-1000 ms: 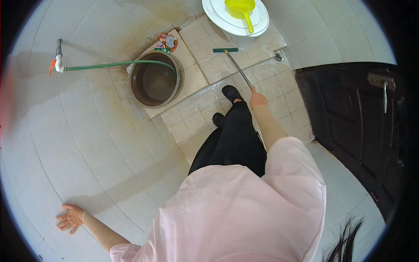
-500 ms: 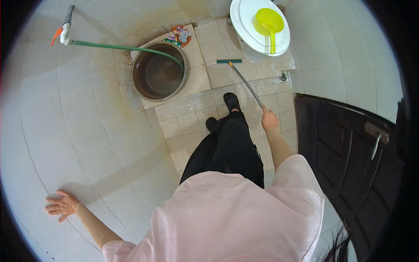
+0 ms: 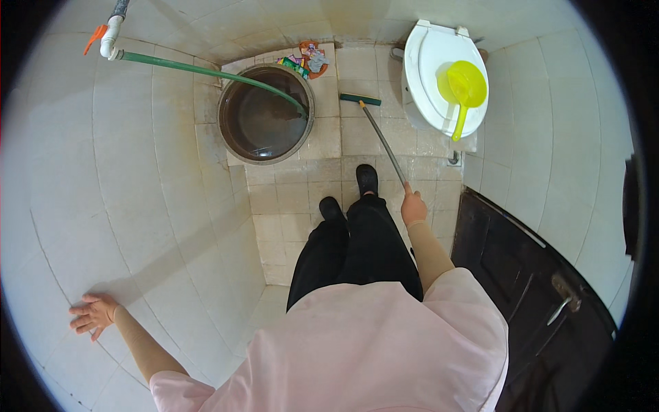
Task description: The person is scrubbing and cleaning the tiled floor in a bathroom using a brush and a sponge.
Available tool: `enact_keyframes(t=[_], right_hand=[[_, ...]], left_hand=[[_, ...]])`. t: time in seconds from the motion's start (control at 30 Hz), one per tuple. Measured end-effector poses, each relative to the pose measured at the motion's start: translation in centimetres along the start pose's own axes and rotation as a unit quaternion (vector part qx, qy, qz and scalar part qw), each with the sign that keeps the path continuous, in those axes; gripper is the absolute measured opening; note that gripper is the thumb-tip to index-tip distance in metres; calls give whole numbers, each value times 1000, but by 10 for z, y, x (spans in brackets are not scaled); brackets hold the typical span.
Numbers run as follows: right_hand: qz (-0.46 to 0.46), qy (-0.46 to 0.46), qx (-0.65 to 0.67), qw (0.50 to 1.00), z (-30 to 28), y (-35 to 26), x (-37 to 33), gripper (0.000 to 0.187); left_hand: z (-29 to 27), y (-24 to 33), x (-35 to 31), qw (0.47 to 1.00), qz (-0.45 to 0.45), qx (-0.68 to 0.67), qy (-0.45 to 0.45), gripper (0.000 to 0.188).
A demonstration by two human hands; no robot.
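A right hand (image 3: 414,208) on a long-handled floor tool (image 3: 383,141), a left hand (image 3: 96,314) on the wall (image 3: 158,206).
In the head view, the right hand's grip is closed around the near end of the grey handle, which slants far and left to an orange joint and a narrow green head (image 3: 360,99) at the tiled floor (image 3: 295,196), between the tub and the toilet; whether the head carries bristles or a blade is too small to tell. The left hand's grip is loose, its fingers spread against the wall tiles, near left. Far left, a green hose (image 3: 199,70) runs from a tap (image 3: 110,40) into a round brown tub (image 3: 266,162) holding water, with colourful wrappers (image 3: 312,60) just beside it. Far right, a yellow-green dipper (image 3: 468,86) lies on the lowered white lid of the toilet (image 3: 424,75). A dark door (image 3: 532,309) stands near right.
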State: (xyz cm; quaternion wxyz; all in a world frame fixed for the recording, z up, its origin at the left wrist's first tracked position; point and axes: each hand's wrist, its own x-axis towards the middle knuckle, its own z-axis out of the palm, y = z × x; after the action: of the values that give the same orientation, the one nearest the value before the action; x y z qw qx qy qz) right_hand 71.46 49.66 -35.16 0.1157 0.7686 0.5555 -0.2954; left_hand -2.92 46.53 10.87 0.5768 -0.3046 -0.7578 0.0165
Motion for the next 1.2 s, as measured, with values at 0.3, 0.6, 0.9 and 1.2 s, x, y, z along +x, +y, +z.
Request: enact_keyframes(t=[0.3,0.6,0.9,1.2], right_hand=[[-9,52,42,998,-80,-84,186,52],[-61,-55,28,996,-50,16,54,55],[-17,-9,175,984,-54,84,1,45],[-85,25,200,976,-50,-6,145,39]], left_hand=[[-26,293,-188,720,91,-390,-566,65],[-390,652,-295,122,109,-637,-753,51],[-493,765,-344,19,-11,-533,-846,68],[-445,756,-328,233,-5,-587,-775,52]])
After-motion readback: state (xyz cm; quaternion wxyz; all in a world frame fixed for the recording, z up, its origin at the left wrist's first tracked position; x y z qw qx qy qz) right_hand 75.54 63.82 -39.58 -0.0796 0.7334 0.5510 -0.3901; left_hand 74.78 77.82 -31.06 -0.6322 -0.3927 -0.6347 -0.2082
